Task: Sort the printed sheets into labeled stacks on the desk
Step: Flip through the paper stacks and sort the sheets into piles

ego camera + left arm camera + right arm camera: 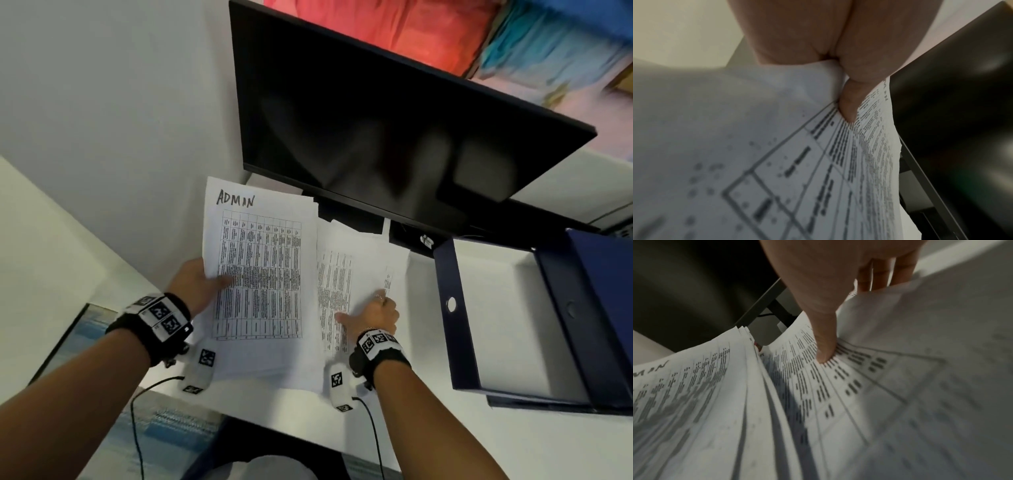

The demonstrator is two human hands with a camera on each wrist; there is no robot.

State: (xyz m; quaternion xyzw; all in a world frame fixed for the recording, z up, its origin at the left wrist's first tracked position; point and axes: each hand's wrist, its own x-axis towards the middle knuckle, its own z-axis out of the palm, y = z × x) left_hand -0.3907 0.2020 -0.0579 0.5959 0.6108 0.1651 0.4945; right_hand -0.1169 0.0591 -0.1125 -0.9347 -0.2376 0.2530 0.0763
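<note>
Your left hand [198, 284] is covering only the left edge of the ADMIN stack [260, 274]; its fingers are lying hidden under the sheets, and the thumb [849, 104] is pressing on top, so the hand is pinching the stack. The printed table text is too small and blurred to read in any view; only the handwritten word "ADMIN" at the top is legible. The left and right wrist views are showing mostly blurred paper at close range.

A black monitor [394, 120] is standing just behind the papers, its lower edge overhanging their far ends. An open dark blue box file [507, 325] is lying on the white desk [291, 407] to the right, near the papers.

Your right hand [373, 317] is gripping the second stack [346, 284], which is lying just beside the ADMIN stack, with the thumb on top and the fingers [879, 275] tucked behind the lifted sheets. Both stacks are white sheets printed with gridded tables, resting at the desk's middle.
</note>
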